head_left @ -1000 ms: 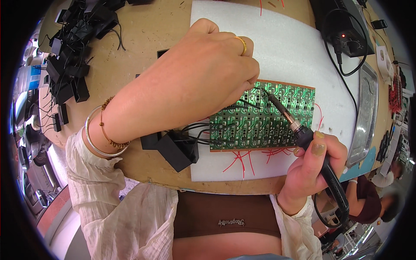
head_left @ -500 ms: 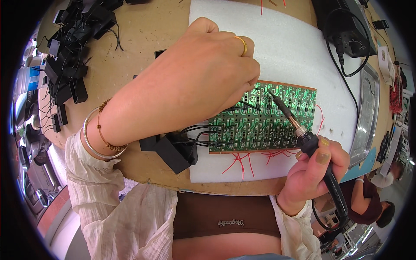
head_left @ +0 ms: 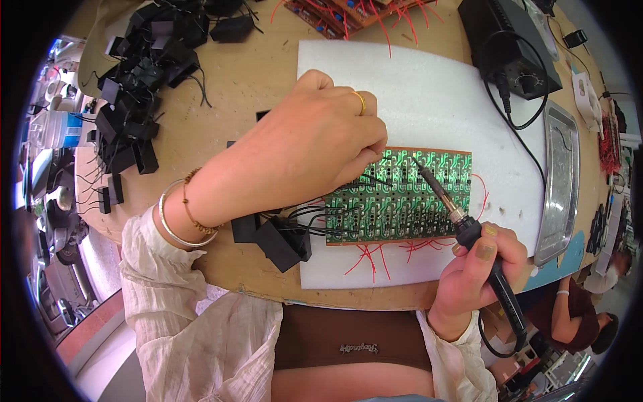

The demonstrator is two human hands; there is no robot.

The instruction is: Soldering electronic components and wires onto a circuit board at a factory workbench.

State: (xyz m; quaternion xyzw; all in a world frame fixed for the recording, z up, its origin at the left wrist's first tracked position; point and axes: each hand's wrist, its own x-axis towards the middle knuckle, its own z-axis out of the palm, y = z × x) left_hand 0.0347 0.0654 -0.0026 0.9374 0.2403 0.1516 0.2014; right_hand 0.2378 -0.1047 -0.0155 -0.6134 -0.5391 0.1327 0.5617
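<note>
My right hand (head_left: 479,268) grips a soldering iron (head_left: 467,230) by its black handle. The iron's dark tip meets the upper part of a green circuit board (head_left: 408,197), whose repeated copper patterns face up. Over the board's upper left corner is my left hand (head_left: 315,137), back upward, thumb and fingers pinched together. Whatever lies between those fingertips is hidden. Black wires (head_left: 328,218) run across the board's left side from small black boxes (head_left: 287,244) beside it. Thin red wires (head_left: 365,258) stick out below the board, which rests on a white foam sheet (head_left: 348,271).
A heap of black boxes with wires (head_left: 134,87) covers the far left. More boards with red wires (head_left: 348,17) are stacked at the back. At back right stands a black control unit with a dial (head_left: 512,57), near a metal tray (head_left: 559,187). Another person (head_left: 569,315) is at lower right.
The view has shifted, so the table appears lower and the stacked boards show at the back. The iron's tip stays on the board, and the left hand remains pinched over its corner.
</note>
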